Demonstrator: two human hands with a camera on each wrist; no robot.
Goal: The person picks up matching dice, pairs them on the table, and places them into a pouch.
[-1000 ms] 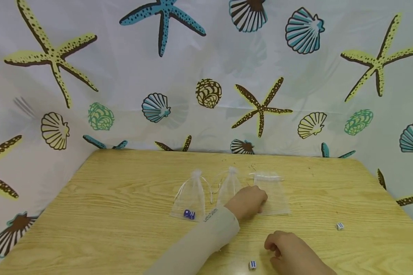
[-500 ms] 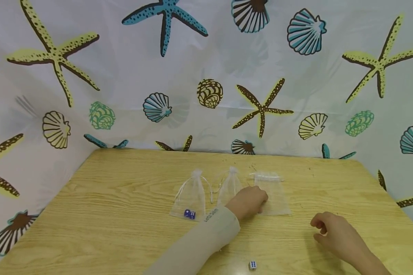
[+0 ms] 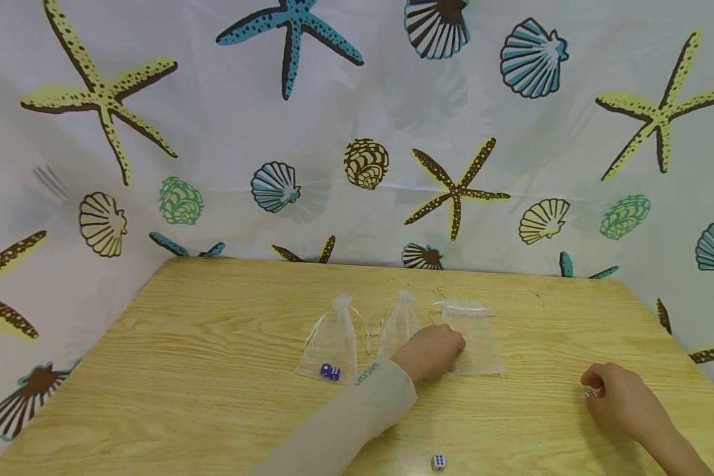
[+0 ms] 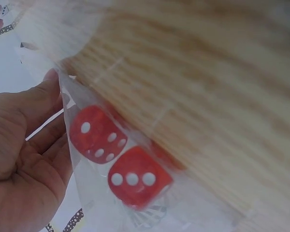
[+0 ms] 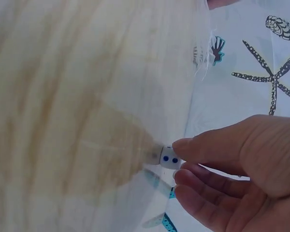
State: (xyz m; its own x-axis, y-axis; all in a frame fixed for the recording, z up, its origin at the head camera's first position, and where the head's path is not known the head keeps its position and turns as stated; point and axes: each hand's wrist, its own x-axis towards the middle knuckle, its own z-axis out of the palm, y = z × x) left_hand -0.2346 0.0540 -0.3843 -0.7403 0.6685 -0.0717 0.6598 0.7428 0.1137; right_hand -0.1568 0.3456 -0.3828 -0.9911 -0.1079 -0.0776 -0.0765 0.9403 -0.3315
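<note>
At the table's right, my right hand has its thumb and forefinger on a white die with blue pips, pinching it at the tabletop. My left hand rests by the left edge of a flat sheer drawstring bag. A middle sheer bag lies partly under the left arm; the left wrist view shows two red dice inside sheer fabric in front of that hand, hiding its fingertips. Whether the left fingers hold the fabric cannot be told.
A third sheer bag with two dark blue dice lies left of the middle one. Another white die sits near the front edge. Behind the wooden table hangs a shell-and-starfish printed sheet.
My right hand has moved right across the table, away from the front white die, and reached the other white die. The left hand has stayed by the right-hand bag.
</note>
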